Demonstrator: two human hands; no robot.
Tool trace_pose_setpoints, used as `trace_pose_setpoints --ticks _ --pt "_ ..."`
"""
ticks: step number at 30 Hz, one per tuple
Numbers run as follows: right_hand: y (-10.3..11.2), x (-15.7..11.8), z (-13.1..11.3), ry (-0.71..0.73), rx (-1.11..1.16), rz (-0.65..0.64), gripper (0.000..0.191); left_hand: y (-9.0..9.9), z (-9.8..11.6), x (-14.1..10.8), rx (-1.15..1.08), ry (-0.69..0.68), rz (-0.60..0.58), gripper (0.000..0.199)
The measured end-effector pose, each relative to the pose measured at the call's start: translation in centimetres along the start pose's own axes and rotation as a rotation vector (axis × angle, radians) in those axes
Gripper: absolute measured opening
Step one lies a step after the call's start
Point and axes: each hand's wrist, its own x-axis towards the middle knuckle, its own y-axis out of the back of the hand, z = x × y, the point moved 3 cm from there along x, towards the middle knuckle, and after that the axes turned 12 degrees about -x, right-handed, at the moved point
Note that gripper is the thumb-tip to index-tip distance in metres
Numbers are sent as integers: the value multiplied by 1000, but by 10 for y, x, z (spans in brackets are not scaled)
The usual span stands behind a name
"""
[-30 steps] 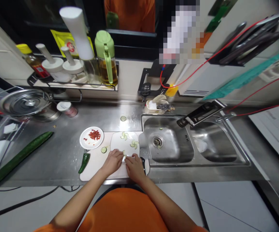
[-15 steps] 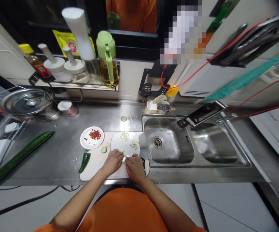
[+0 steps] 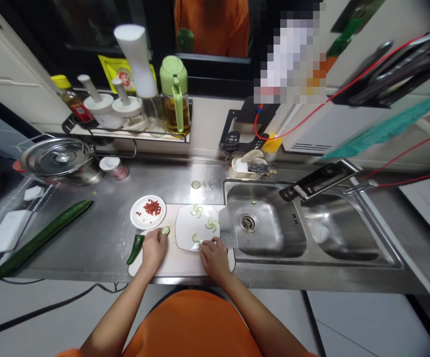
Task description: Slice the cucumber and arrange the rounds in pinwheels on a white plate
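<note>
My left hand [image 3: 154, 249] is at the left of the white cutting board [image 3: 185, 266], fingers bent in a pinch at a round cucumber slice [image 3: 166, 231]. My right hand [image 3: 215, 257] lies over the lower right corner of a white square plate [image 3: 185, 225], fingers out and touching its rim beside a small cucumber piece. On the plate, thin cucumber pieces form two pinwheels, an upper one [image 3: 197, 211] and a right one [image 3: 212, 225]; another piece [image 3: 195, 238] is near the bottom. A knife blade [image 3: 229, 227] shows right of the plate; its handle is hidden by my right hand.
A round white plate [image 3: 137, 214] with chopped red bits stands left of the board, above a green pepper piece [image 3: 136, 249]. Farther left lie a long cucumber [image 3: 47, 235] and a lidded pot [image 3: 88, 171]. A double sink [image 3: 267, 260] is on the right. Another slice [image 3: 196, 184] lies behind.
My left hand has moved left from the square plate to the cucumber slice on the board. The right hand stays at the plate's lower right. The view has shifted slightly.
</note>
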Motion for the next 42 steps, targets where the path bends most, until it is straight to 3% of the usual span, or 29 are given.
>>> trace_pose_setpoints --ticks 5,14,20,25,29,34,38,42 --pt "-2 1 -1 23 -18 -31 21 -5 -6 4 43 38 -40 30" --pt "2 0 -2 8 14 -36 21 0 -3 9 -68 128 -6 23" --pt "-1 1 -1 -18 46 -24 20 3 -5 11 -211 277 -30 19" --pt "1 6 1 -74 104 -33 19 4 -5 12 -396 347 -72 30" --pt "4 20 1 -81 190 23 20 -1 8 13 -591 372 -152 38" --pt "6 47 4 -165 418 108 20 -17 43 13 -814 339 -345 37" --pt "5 65 7 -228 627 10 18 -28 66 10 -920 362 -443 34" --pt "7 70 10 -243 751 -34 12 -33 73 6 -1002 461 -484 33"
